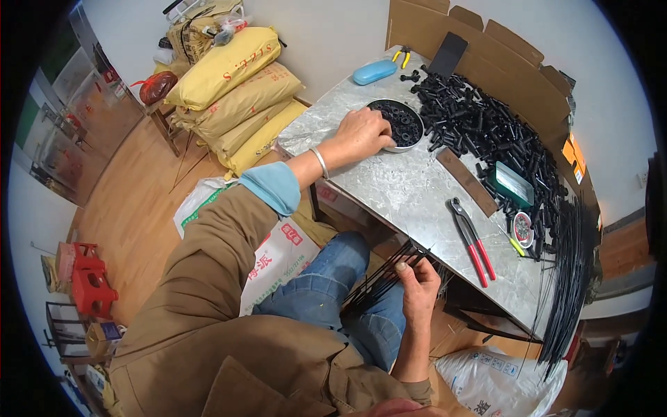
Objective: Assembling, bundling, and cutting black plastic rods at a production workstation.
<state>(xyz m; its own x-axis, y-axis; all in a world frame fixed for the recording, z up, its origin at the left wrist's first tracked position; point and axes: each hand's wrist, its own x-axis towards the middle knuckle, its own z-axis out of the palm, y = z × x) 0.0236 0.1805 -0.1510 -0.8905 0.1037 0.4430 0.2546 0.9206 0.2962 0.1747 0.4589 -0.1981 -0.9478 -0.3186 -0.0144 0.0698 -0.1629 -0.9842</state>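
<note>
My left hand (361, 136) reaches over the table to a round metal bowl (404, 149) filled with small black ring-shaped parts (403, 122). Its fingers are curled and dip in at the bowl's near left side; whatever they pinch is hidden. Low in front of the table edge, my right hand (419, 286) is closed around a bundle of thin black rods (372, 288), thumb on top. The rods slant down to the left across my jeans. Beyond the bowl spreads a big heap of short black cylindrical parts (479, 111).
Red-handled pliers (472, 240), a brown strip (467, 182), a green box (511, 185), a small round dish (522, 228) and a yellow-handled tool (516, 247) lie on the table. More long black rods (566, 285) hang over its right end. Yellow sacks (236, 104) are stacked at left.
</note>
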